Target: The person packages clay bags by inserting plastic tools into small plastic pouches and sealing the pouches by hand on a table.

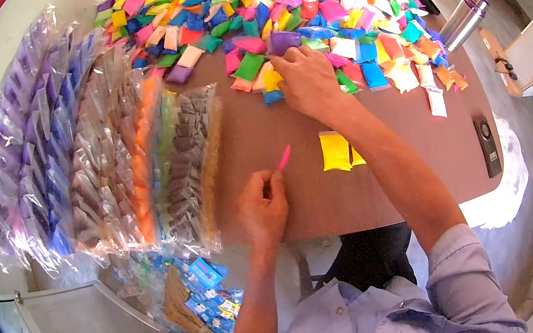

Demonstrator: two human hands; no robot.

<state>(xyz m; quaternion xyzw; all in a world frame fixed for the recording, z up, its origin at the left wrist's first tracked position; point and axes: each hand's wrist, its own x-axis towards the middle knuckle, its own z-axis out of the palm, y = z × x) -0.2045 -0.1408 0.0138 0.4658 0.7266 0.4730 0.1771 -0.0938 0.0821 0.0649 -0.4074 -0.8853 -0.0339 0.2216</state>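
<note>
My left hand (pixel 263 207) is closed near the table's front edge, pinching a slim pink piece (pixel 284 157) between thumb and forefinger. That piece looks like a small packet seen edge-on, though its kind is not clear. At the near side of the heap, my right hand (pixel 306 80) has its fingers curled against a purple packet (pixel 284 42); the fingertips are partly hidden. Small packets of brightly coloured soft material, such as a green packet (pixel 249 66) and a blue packet (pixel 374 75), lie around it. Yellow packets (pixel 336 150) sit beneath my right forearm.
Long clear bags (pixel 102 143) filled with rows of packets stand along the table's left side. A metal flask (pixel 464 20) and a black device (pixel 487 147) are on the right. Below the left edge lie blue printed packs (pixel 211 301) and a broom (pixel 179 299).
</note>
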